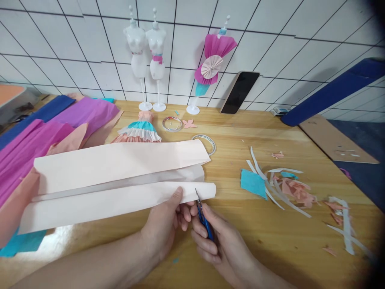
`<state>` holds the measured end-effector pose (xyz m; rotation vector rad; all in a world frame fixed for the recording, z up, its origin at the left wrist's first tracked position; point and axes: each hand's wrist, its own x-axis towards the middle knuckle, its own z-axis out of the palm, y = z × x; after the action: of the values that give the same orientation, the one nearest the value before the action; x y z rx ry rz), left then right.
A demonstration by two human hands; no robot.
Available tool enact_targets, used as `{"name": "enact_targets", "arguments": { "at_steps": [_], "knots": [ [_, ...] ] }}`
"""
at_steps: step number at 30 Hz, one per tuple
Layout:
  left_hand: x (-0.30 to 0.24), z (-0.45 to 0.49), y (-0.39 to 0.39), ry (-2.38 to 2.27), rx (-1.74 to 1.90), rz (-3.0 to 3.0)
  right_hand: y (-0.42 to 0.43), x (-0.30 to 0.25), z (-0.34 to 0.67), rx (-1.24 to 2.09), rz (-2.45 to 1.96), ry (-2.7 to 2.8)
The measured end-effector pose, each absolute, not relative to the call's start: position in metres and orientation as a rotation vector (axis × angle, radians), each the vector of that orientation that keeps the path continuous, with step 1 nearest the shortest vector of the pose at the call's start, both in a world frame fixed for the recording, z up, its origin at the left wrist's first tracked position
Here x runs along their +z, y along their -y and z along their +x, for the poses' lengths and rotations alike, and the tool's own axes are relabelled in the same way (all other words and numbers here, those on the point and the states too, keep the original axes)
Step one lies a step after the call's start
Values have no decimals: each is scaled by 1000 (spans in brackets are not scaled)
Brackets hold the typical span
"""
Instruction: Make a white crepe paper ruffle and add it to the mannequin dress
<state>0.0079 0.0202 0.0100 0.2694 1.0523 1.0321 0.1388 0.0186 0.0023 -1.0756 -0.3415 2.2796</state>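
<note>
A long pale pink sheet of crepe-like paper (pixel 120 165), folded lengthwise, spans the middle of the table. My left hand (pixel 164 220) pinches its near edge, thumb on top and fingers curled beneath. Small thread snips with blue handles (pixel 204 222) sit in my right hand (pixel 222 245), whose fingers wrap round them. The snips' pointed blade lies against the near fold of the paper, close to its right end. Both hands almost meet there. Whether the blade has cut into the paper I cannot tell.
Behind the paper stand two white mini mannequins (pixel 156 44), a dressed one (pixel 210 64) and a phone (pixel 240 92). A small ruffled dress (pixel 142 130) and tape roll (pixel 207 143) lie nearby. Coloured paper (pixel 69 124) is piled left; paper scraps (pixel 294 190) lie right, below a blue roll (pixel 333 90).
</note>
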Motion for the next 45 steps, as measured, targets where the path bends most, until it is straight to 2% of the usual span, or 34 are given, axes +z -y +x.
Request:
{"name": "enact_targets", "arguments": {
  "at_steps": [22, 45],
  "knots": [
    [14, 22, -11, -1211, 1092, 57, -1, 4, 143, 2270, -1089, 403],
    [15, 19, -10, -1195, 1086, 121, -1, 3, 146, 2223, -1128, 487]
  ]
}}
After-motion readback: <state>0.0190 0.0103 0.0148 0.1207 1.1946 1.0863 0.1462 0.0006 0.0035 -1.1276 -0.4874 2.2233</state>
